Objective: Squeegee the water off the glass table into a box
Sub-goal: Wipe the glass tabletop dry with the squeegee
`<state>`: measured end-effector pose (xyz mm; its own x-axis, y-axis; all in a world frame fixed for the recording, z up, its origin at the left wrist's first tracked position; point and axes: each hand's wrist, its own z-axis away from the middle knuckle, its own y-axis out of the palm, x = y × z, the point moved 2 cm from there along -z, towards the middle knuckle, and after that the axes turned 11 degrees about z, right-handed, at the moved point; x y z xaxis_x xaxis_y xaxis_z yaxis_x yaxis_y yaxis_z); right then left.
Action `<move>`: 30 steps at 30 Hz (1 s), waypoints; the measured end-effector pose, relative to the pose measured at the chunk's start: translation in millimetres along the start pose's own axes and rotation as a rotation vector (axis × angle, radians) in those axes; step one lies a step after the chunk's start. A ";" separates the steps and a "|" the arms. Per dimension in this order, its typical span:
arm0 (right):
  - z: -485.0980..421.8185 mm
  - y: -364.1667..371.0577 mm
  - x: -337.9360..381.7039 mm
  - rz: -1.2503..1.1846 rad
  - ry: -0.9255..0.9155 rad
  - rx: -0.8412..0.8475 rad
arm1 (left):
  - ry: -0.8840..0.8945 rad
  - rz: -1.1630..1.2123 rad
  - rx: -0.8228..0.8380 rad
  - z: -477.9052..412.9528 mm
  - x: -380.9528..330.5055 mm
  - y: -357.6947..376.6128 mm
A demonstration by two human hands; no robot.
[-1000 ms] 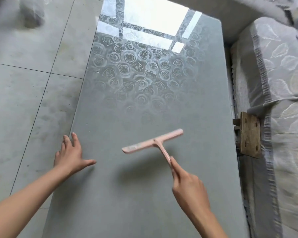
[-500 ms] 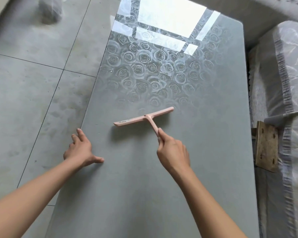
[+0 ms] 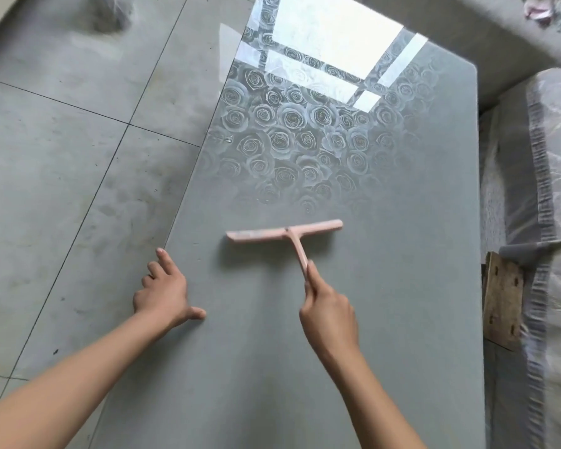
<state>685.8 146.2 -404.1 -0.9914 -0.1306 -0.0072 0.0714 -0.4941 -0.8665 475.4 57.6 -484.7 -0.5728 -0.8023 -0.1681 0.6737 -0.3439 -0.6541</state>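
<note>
Two grips: right grip (image 3: 329, 314) grasps the pink squeegee (image 3: 284, 231); left grip (image 3: 162, 293), released, rests on the desk's (image 3: 402, 286) left edge.

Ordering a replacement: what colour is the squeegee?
Pale pink squeegee, blade and handle alike, clearest in the head view.

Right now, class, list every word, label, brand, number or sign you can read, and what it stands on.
No text can be read.
On the pink squeegee, any mark on the blade is too blurred.
On the glass table, rose pattern only.
On the wooden block, no writing.
</note>
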 end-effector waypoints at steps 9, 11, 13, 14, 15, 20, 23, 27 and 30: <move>19.1 -32.2 -7.7 -0.065 0.036 -0.028 | 0.005 0.023 -0.027 3.2 -1.2 -0.5; 37.3 -17.4 -8.6 -0.018 0.041 0.061 | 0.017 0.040 -0.036 3.5 1.3 -0.2; 42.6 -5.7 -1.3 0.009 0.059 0.098 | 0.024 0.053 -0.043 5.2 -0.2 2.1; 36.0 -2.7 6.7 0.019 0.053 0.084 | 0.025 0.058 -0.052 4.6 1.0 3.0; 23.8 -1.3 17.9 0.018 0.040 0.049 | 0.024 0.066 -0.061 2.7 3.1 3.4; -51.8 -23.5 68.3 -0.079 0.013 -0.037 | 0.031 0.064 -0.072 -1.6 6.1 8.3; -62.0 -35.5 79.9 -0.156 0.028 -0.040 | 0.033 0.077 -0.085 -3.9 8.3 10.0; -14.4 -29.3 50.8 -0.280 0.032 -0.039 | 0.023 0.068 -0.084 -3.8 8.5 9.0; 38.1 -13.1 30.5 -0.429 0.057 0.075 | 0.016 0.055 -0.073 -0.2 10.1 6.0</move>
<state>658.9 115.9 -374.0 -0.9374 0.1465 0.3161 -0.3424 -0.5543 -0.7586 473.6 47.6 -490.5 -0.5440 -0.8106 -0.2167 0.6687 -0.2628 -0.6955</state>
